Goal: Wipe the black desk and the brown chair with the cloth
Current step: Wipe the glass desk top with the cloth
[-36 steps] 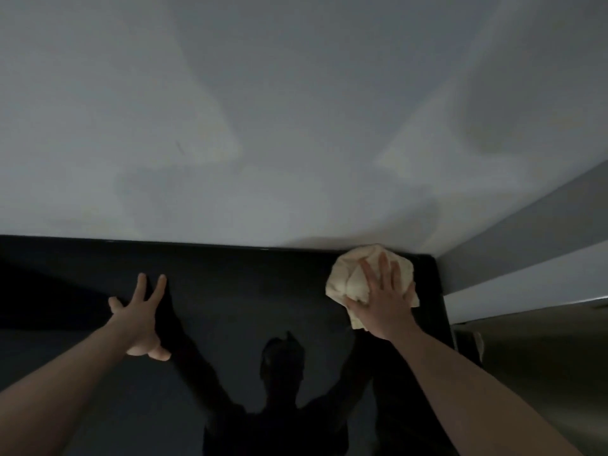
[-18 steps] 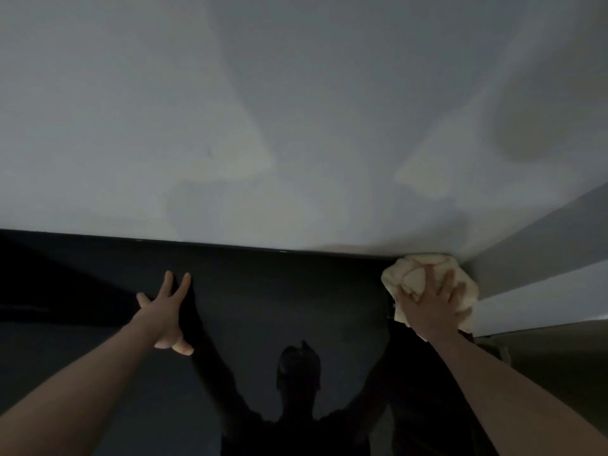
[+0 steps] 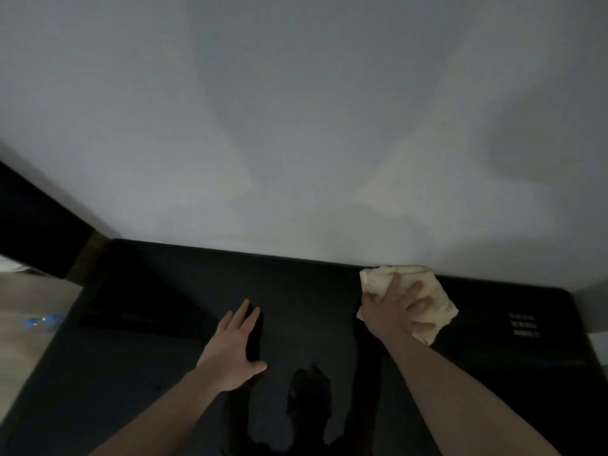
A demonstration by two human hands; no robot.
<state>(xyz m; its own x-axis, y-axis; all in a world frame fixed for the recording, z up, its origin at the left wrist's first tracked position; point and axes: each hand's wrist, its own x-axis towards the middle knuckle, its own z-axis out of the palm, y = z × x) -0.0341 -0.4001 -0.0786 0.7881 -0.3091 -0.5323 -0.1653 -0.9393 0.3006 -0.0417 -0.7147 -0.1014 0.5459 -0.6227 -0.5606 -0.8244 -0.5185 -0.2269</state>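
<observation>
A person's right hand [image 3: 393, 312] presses a crumpled cream cloth [image 3: 424, 292] flat-fingered against the black desk [image 3: 158, 357], at its back edge where it meets the pale wall [image 3: 296, 126]. The left hand [image 3: 235, 352] rests open on the desktop near the middle, fingers straight, well apart from the cloth. The person's dark reflection [image 3: 309, 403] shows in the glossy surface.

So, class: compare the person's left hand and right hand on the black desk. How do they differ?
The right hand presses a crumpled cream cloth; the left hand lies bare on the black desk. The right hand works at the desk's back edge by the wall; the left hand sits nearer the person. Both have their fingers spread.
</observation>
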